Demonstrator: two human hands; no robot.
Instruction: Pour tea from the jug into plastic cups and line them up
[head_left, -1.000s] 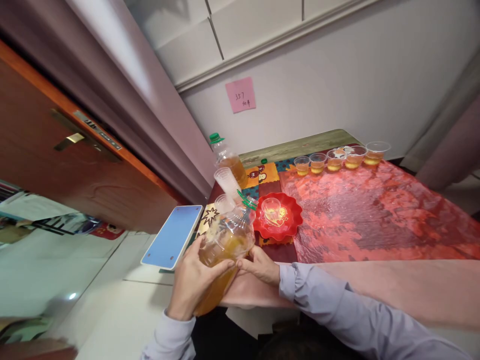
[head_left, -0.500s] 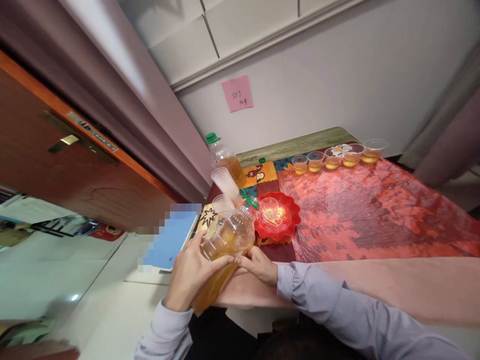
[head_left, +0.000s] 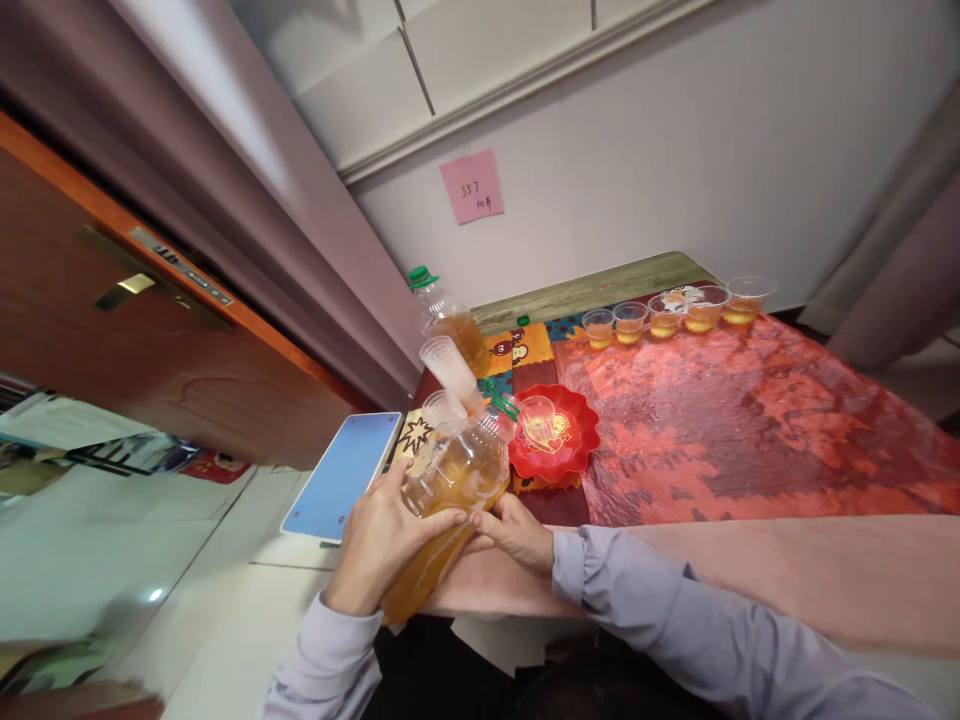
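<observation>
A large clear bottle (head_left: 457, 475) of amber liquid is tilted between my hands, its green-ringed neck pointing toward a red scalloped plate (head_left: 577, 455). My left hand (head_left: 382, 540) wraps around its left side, and my right hand (head_left: 517, 530) grips it from the right, thumbs nearly meeting. By the bottle's mouth, a clear plastic cup (head_left: 537, 415) rests on the plate. Just beyond the bottle leans a stack of clear plastic cups (head_left: 450, 370). Another bottle (head_left: 459, 335) with a green cap stands behind that stack.
Several clear cups (head_left: 664, 318) holding some amber liquid form a row at the table's far side. A loose green cap (head_left: 523, 321) lies near the back edge. The red patterned tablecloth (head_left: 720, 430) covers the right side. A blue stool top (head_left: 345, 475) and a door (head_left: 172, 330) are at left.
The liquid's surface inside the tilted bottle has shifted slightly toward the neck. Both hands keep their hold, and the view has moved very little.
</observation>
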